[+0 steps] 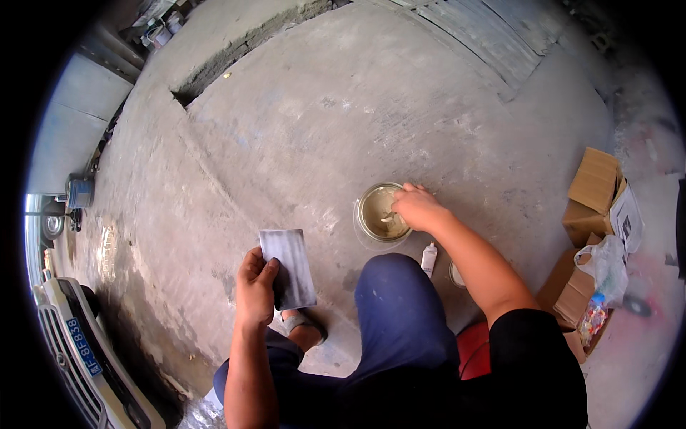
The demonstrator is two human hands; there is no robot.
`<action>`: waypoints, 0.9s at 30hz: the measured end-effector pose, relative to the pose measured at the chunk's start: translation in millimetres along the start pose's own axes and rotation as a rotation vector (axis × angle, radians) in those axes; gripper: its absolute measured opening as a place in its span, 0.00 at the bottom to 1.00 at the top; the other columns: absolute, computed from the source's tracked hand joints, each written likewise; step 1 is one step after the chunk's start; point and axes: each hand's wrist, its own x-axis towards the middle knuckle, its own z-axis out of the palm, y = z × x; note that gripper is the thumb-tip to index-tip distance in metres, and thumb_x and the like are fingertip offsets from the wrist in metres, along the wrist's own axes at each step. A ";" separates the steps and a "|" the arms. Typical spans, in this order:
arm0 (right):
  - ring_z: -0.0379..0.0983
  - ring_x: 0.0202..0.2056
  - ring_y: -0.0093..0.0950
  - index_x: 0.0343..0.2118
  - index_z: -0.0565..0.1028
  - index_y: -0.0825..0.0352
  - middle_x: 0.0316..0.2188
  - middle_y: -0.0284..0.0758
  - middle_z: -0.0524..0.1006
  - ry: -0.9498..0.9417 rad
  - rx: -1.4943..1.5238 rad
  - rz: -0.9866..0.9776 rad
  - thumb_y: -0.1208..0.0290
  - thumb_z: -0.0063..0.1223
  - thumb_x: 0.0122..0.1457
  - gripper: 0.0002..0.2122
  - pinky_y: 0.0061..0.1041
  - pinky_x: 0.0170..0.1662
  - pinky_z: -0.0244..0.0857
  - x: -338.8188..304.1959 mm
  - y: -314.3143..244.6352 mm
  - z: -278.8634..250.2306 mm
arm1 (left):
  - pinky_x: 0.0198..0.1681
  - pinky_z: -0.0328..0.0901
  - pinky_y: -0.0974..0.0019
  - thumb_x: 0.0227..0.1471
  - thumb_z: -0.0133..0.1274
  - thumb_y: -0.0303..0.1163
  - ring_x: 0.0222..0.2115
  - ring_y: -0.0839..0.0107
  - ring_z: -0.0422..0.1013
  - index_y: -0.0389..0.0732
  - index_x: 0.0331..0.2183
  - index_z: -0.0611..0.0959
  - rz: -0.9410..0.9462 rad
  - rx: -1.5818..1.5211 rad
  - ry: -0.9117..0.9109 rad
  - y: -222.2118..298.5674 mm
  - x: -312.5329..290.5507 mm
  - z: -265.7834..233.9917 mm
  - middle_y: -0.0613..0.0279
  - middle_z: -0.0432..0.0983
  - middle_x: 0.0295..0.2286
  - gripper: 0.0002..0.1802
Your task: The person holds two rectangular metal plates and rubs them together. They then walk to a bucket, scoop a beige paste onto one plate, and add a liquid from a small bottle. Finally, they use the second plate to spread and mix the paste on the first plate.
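My left hand grips a flat rectangular board, grey with pale streaks across its face, the thumb lying on top. An open round can of beige paste stands on the floor in front of my knee. Over the can's right side is my right hand, its fingers bent down toward the paste. They look closed, but what they hold is hidden by the hand. A small white bottle lies just below the can, and a round lid-like piece is partly covered by my forearm.
Cardboard boxes with a plastic bag sit to the right. A red seat-like thing is beside my thigh. A vehicle front stands at lower left. Farther off are a floor trench and metal plates.
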 end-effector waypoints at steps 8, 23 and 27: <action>0.66 0.46 0.35 0.39 0.79 0.65 0.40 0.33 0.75 0.485 0.462 0.016 0.84 0.48 0.52 0.13 0.29 0.51 0.62 -93.9 6.2 -42.2 | 0.33 0.66 0.71 0.57 0.48 0.26 0.29 0.75 0.71 0.34 0.46 0.72 -0.141 0.204 -0.168 -1.3 19.5 26.6 0.56 0.77 0.32 0.14; 0.77 0.38 0.37 0.39 0.77 0.69 0.40 0.40 0.78 1.154 0.719 -0.524 0.89 0.56 0.47 0.14 0.28 0.40 0.73 -160.2 -55.8 -89.0 | 0.46 0.66 0.72 0.55 0.48 0.19 0.40 0.75 0.73 0.36 0.55 0.67 -0.129 -0.102 -0.746 62.6 8.2 79.6 0.60 0.77 0.41 0.25; 0.76 0.39 0.37 0.40 0.77 0.67 0.40 0.39 0.77 1.221 0.618 -0.595 0.88 0.58 0.45 0.17 0.31 0.41 0.73 -142.8 -75.1 -81.1 | 0.47 0.65 0.71 0.56 0.48 0.19 0.41 0.75 0.72 0.34 0.55 0.67 -0.038 -0.111 -0.715 69.7 -5.0 73.8 0.61 0.76 0.42 0.24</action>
